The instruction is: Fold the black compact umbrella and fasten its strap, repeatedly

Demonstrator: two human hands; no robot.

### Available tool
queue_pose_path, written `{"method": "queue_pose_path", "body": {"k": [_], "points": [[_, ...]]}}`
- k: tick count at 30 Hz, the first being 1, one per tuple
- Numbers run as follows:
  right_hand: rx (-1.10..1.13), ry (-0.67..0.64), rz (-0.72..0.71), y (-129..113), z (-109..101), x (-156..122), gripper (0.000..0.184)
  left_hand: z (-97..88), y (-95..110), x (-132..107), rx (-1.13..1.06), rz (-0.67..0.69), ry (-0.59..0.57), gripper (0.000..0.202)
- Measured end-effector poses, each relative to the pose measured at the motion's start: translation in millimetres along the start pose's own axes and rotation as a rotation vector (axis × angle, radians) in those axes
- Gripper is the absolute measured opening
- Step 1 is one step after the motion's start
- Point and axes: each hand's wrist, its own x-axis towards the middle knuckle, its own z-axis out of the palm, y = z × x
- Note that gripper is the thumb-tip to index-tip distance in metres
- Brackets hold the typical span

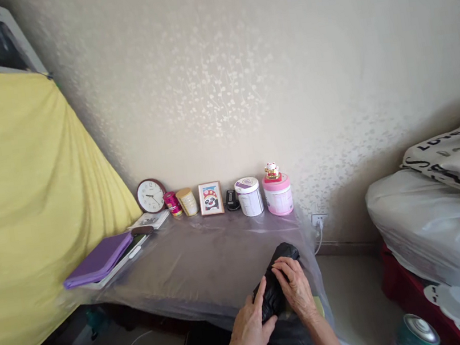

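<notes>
As a clock (151,195), picture frame (210,199), white tub (251,201) and pink tub (279,198) line the wall side of a plastic-covered desk (192,264), a person's left hand (252,320) clasps a black bundle (272,292) near the front right corner; the right hand (295,286) touches it, its grip unclear. A purple folder (98,260) lies well apart, left.

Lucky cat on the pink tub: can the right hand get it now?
Probably, with a forward stretch: nothing seems to block the lucky cat figurine atop the pink tub. But the right hand is on the black bundle and would have to leave it first.
</notes>
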Motion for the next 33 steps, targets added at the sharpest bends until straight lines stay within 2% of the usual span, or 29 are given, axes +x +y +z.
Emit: {"method": "queue_pose_path", "body": {"k": [5, 8, 11, 14, 17, 23, 26, 28, 31, 33], "points": [[0.377, -0.252, 0.201, -2, -22, -8, 0.023, -6.1, 6, -6, 0.033, 0.004, -0.006, 0.069], [0.529, -0.363, 0.228, -4, -29, -7, 0.026, -7.8, 8, -7, 0.053, 0.012, -0.01, 0.065], [0.571, -0.414, 0.265, -8, -26, 3, 0.027, -6.7, 9, -7, 0.076, 0.01, -0.014, 0.063], [0.568, -0.434, 0.324, -9, -15, 16, 0.028, -3.2, 9, -6, 0.08, -0.008, -0.009, 0.063], [0.444, -0.473, 0.315, -7, -4, 26, 0.025, 0.9, 8, -6, 0.08, -0.026, -0.011, 0.064], [-0.12, -0.468, 0.028, -11, 5, 38, 0.012, 2.6, 8, -4, 0.032, -0.059, -0.02, 0.064], [-0.203, -0.424, 0.027, -16, 11, 41, 0.007, -0.6, 6, -4, -0.018, -0.074, -0.025, 0.069], [-0.123, -0.399, 0.092, -17, 13, 42, 0.003, -2.1, 3, -6, -0.041, -0.065, -0.018, 0.074], [0.194, -0.402, 0.38, -14, 8, 44, 0.02, -2.8, -3, -10, -0.051, -0.064, -0.016, 0.083], [0.387, -0.35, 0.533, -10, 1, 45, 0.032, -3.7, -8, -12, -0.057, -0.054, -0.022, 0.085]]}}
